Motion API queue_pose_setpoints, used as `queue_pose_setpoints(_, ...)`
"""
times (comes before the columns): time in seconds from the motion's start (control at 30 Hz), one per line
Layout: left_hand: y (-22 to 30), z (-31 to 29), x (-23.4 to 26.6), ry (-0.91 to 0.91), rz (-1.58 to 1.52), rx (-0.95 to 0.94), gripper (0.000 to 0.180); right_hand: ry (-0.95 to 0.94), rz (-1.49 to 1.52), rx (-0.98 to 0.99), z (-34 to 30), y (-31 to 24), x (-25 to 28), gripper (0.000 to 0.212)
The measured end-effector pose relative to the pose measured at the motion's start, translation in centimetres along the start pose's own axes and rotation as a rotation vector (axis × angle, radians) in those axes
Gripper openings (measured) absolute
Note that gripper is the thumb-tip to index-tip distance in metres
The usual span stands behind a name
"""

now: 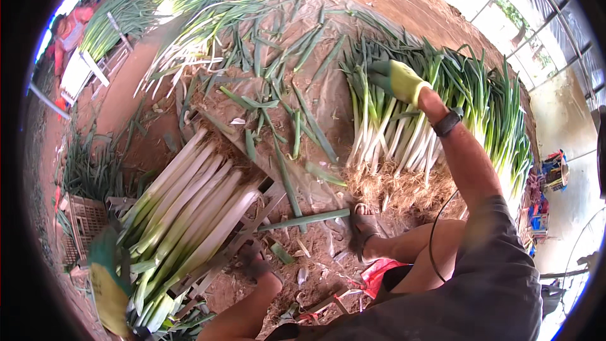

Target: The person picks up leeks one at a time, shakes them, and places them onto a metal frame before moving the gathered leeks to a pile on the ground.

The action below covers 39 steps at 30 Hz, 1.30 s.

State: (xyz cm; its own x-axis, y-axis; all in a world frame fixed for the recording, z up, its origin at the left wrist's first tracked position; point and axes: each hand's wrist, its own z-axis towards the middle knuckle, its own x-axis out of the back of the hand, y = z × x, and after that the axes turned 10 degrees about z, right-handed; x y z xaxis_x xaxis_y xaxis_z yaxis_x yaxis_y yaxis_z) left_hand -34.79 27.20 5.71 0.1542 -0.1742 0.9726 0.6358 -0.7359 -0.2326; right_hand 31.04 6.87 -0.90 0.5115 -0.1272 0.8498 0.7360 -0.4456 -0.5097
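Note:
Both my hands wear yellow gloves with green-coated fingers. My right hand (401, 82) is stretched over the leafy tops of a big pile of leeks (404, 129) on the right, its fingers extended against the dark green leaves. At the lower left, my left hand (107, 287) is smeared by motion beside the green ends of a row of trimmed leeks (189, 208). These thick white stalks lie side by side on a low stand (252, 215), with their roots toward the far side. Whether the left fingers grip anything cannot be made out.
Cut leaf pieces (297, 129) litter the ground between the two piles. More leeks (192, 41) lie at the far left, near another person (68, 35). A plastic crate (85, 221) stands left of the stand. My sandaled feet (366, 230) are close in front.

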Motion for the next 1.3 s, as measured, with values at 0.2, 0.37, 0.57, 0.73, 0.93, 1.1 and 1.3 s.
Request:
queue_pose_setpoints(0.2, 20.3, 1.9, 4.0, -0.027, -0.551, -0.566, 0.049, -0.121, -0.064, -0.634, -8.7, 24.8, -8.3, 0.042)
queue_pose_setpoints(0.37, 25.9, 1.9, -0.1, -0.212, -0.612, -0.665, 0.049, -0.603, -0.113, -0.757, -17.0, 25.6, -17.7, 0.043)
queue_pose_setpoints(0.57, 28.6, 3.5, -2.1, -0.164, -0.358, -0.678, 0.04, -0.481, -0.169, -0.482, -18.5, 23.3, -18.9, 0.027)
queue_pose_setpoints(0.73, 29.3, 4.7, -2.1, -0.188, -0.31, -0.674, 0.037, -0.016, -0.228, -0.641, -17.4, 26.4, -15.6, 0.039)
queue_pose_setpoints(0.93, 30.0, 5.1, -1.7, -0.143, -0.278, -0.697, 0.032, 0.312, -0.182, -0.884, -20.8, 30.4, -14.2, 0.062)
queue_pose_setpoints(1.1, 29.9, 4.5, -3.3, -0.121, -0.262, -0.708, 0.036, 0.204, -0.096, -0.961, -20.8, 28.9, -14.9, 0.083)
queue_pose_setpoints(1.3, 29.2, 3.7, -3.4, -0.152, -0.216, -0.664, 0.04, 0.381, 0.173, -0.855, -20.6, 30.5, -15.1, 0.086)
